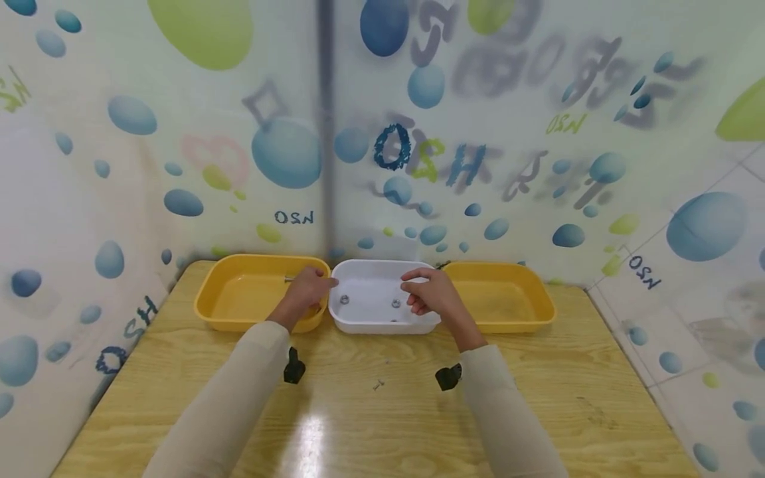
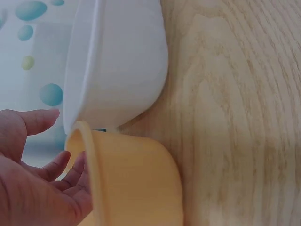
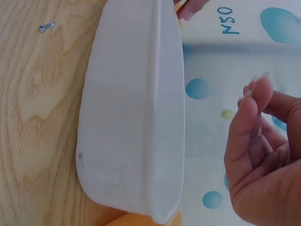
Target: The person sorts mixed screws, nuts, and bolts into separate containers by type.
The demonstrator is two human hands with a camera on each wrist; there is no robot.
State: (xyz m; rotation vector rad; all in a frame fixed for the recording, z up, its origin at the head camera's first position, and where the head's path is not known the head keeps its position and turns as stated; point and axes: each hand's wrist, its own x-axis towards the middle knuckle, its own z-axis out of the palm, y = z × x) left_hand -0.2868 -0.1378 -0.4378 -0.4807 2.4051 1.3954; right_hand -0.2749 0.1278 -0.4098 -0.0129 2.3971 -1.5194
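Observation:
My left hand (image 1: 307, 292) hangs over the right end of the left yellow tray (image 1: 224, 324). In the left wrist view its fingers (image 2: 59, 165) are loosely bent behind the yellow rim and the thumb stands apart, with nothing seen between them. A bolt (image 1: 289, 279) lies in that tray beside the hand. Over the right part of the white tray (image 1: 364, 328) is my right hand (image 1: 431, 292). Its thumb and index finger bend toward each other, and no object shows between them. Metal nuts (image 1: 344, 299) sit on the white tray's floor.
Another yellow tray (image 1: 508, 327) stands right of the white one; the three trays form a row by the patterned wall covering (image 1: 370, 219). Small screws (image 1: 378, 384) lie on the wooden table (image 1: 370, 431) in front. Dark wrist mounts (image 1: 294, 367) sit below both hands.

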